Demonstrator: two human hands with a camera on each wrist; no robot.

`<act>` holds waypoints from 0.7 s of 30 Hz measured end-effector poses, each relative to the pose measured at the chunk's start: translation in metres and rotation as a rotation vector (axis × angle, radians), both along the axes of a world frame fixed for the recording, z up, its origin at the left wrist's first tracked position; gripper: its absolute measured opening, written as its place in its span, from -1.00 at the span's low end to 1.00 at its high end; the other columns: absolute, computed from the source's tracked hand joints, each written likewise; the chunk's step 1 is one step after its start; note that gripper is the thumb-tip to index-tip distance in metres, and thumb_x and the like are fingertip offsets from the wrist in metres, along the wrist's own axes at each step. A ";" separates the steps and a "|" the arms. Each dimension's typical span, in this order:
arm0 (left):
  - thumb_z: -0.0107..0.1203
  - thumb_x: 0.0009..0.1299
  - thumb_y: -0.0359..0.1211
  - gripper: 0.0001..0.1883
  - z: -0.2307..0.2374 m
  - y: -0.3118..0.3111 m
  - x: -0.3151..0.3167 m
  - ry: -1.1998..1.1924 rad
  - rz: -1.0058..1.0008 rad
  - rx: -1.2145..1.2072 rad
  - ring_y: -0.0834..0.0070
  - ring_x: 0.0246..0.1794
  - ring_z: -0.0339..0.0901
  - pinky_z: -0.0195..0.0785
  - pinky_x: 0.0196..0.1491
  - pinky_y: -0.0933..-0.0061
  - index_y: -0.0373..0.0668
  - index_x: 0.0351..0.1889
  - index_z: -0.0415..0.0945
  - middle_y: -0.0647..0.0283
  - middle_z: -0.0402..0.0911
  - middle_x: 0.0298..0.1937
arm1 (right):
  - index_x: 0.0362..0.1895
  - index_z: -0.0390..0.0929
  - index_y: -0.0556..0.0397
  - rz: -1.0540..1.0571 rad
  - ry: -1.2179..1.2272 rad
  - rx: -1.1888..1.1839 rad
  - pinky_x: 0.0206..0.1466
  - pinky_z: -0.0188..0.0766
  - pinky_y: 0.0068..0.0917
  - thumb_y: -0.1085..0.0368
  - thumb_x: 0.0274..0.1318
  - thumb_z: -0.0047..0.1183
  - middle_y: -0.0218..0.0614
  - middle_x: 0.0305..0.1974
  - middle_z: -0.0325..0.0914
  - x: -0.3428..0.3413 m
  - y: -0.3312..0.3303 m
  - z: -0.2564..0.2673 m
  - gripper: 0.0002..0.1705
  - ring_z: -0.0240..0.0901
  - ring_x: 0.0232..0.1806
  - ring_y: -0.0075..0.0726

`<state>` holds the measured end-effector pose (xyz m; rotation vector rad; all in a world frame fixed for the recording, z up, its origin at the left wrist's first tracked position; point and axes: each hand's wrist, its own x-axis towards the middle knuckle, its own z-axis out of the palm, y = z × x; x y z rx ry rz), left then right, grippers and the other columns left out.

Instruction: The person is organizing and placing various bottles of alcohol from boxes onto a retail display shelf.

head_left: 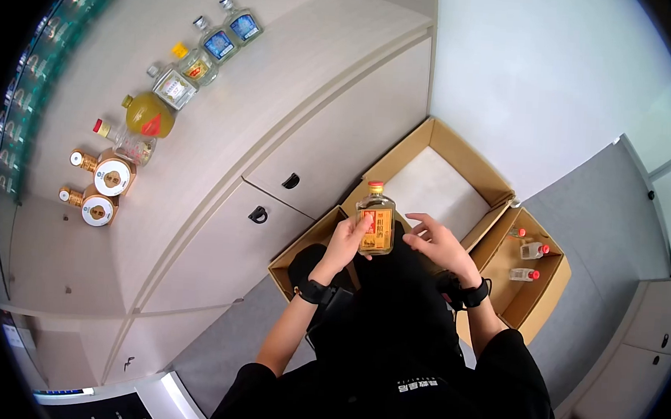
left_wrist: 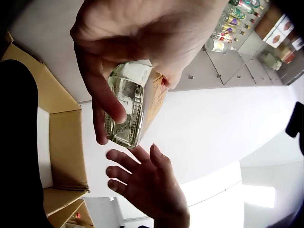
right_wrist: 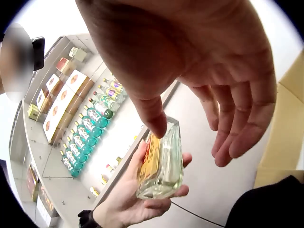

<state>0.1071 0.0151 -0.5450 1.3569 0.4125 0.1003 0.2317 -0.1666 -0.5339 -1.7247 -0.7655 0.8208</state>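
Note:
My left hand [head_left: 339,248] grips a small flat glass liquor bottle [head_left: 378,229] with a red cap and a yellow-orange label, upright in the head view. In the left wrist view the bottle's glass base [left_wrist: 126,111] faces the camera, with fingers curled round it. My right hand [head_left: 442,250] is beside the bottle with fingers spread and loosely bent, holding nothing. The right wrist view shows its thumb overlapping the upper end of the bottle [right_wrist: 164,164], and the left hand [right_wrist: 126,194] round the lower part.
A cardboard box [head_left: 401,148] with a white bottom stands ahead; a smaller carton [head_left: 494,257] at right holds red-capped bottles. Another carton [head_left: 282,268] is partly hidden by my legs. Several bottles, including a round yellow one [head_left: 151,115], line the cabinet counter [head_left: 227,103] at left.

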 end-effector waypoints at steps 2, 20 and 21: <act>-0.28 0.47 -0.02 -0.52 0.012 -0.005 -0.001 -0.007 0.006 0.030 0.61 -0.48 0.55 0.42 -0.60 0.64 -0.28 -0.08 0.41 0.25 0.58 -0.34 | 0.17 0.24 0.11 0.075 0.029 0.016 -0.24 0.40 -0.47 0.12 0.03 0.11 -0.16 -0.32 0.54 -0.009 0.005 0.011 -0.35 0.47 -0.39 -0.38; -0.43 0.50 0.00 -0.44 0.018 -0.030 -0.006 0.043 0.024 0.066 0.53 0.06 0.32 0.21 0.08 0.50 -0.27 0.22 0.14 0.19 0.32 0.10 | 0.12 0.13 0.31 -0.134 -0.281 0.002 0.05 0.35 -0.27 0.06 -0.35 0.35 0.14 -0.03 0.37 -0.039 0.037 0.017 -0.02 0.39 0.00 0.09; -0.43 0.50 0.00 -0.44 0.018 -0.028 -0.007 0.021 -0.004 0.158 0.52 0.06 0.31 0.19 0.11 0.47 -0.27 0.22 0.13 0.18 0.32 0.10 | 0.09 0.16 0.30 -0.141 -0.282 -0.001 0.01 0.36 -0.29 0.11 -0.34 0.34 0.11 -0.09 0.41 -0.039 0.038 0.017 -0.08 0.41 -0.04 0.06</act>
